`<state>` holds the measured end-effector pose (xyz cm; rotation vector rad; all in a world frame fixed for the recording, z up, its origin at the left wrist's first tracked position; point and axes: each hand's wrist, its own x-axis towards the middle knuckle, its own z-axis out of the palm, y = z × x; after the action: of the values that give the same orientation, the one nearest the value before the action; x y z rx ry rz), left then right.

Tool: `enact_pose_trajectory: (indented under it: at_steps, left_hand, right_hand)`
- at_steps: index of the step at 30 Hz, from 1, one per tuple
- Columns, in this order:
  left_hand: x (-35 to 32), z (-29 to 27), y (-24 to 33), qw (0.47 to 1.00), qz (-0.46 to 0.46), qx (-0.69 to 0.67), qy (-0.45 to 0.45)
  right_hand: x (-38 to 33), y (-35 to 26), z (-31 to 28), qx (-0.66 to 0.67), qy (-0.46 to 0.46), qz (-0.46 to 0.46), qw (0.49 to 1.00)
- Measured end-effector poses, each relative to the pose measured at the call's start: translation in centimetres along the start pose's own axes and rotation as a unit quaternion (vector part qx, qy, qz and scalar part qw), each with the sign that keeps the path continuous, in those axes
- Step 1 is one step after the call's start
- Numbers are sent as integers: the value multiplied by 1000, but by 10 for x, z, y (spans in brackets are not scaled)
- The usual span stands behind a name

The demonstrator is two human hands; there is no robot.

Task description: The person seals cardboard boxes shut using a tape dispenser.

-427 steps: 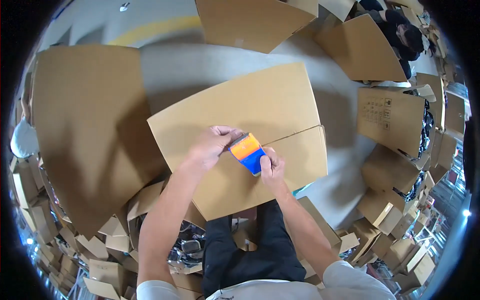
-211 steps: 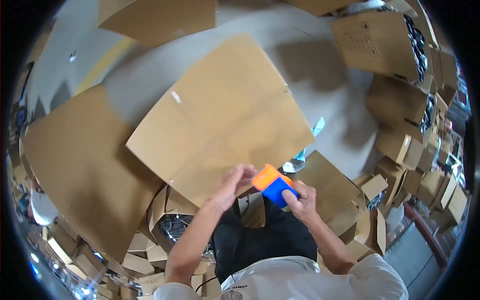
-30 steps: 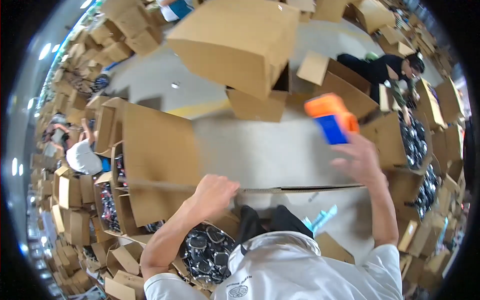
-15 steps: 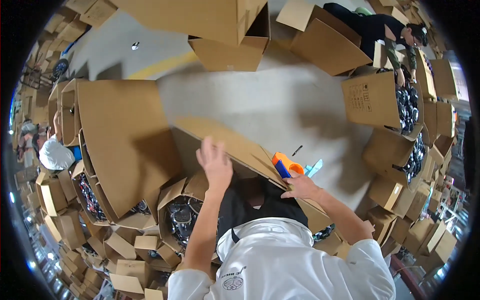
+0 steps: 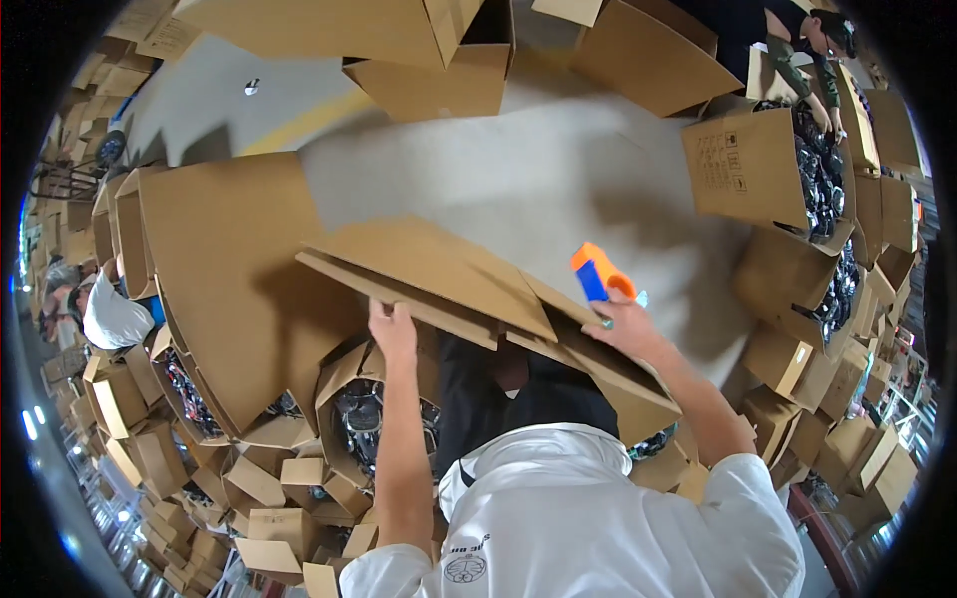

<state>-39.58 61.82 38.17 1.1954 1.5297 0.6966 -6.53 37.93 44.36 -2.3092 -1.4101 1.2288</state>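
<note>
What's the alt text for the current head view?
A person's right hand holds an orange and blue tape dispenser, while the left hand touches the near edge of a large cardboard box. Other boxes stand around the grey floor.

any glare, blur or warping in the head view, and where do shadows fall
Head view: fisheye warping bends edges near the black rim; lamps glare at far left; soft shadows fall on the floor and big left box; left hand and right hand look fairly sharp.
</note>
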Motion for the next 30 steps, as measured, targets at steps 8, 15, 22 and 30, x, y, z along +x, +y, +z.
enact_pose_trajectory:
  at_steps: [8,15,22,30]
  left_hand:
    - [37,-6,-3,992,-28,-19,118]
    - [65,-49,73,998,-16,7,-53]
    - [63,-70,72,985,74,100,-122]
    - [53,67,23,858,151,487,-64]
  right_hand:
    - [-90,60,53,-202,74,35,976]
    - [-67,8,-33,-186,231,115,948]
    - [21,-32,-58,-168,310,240,905]
    - [139,-21,32,-341,261,152,890]
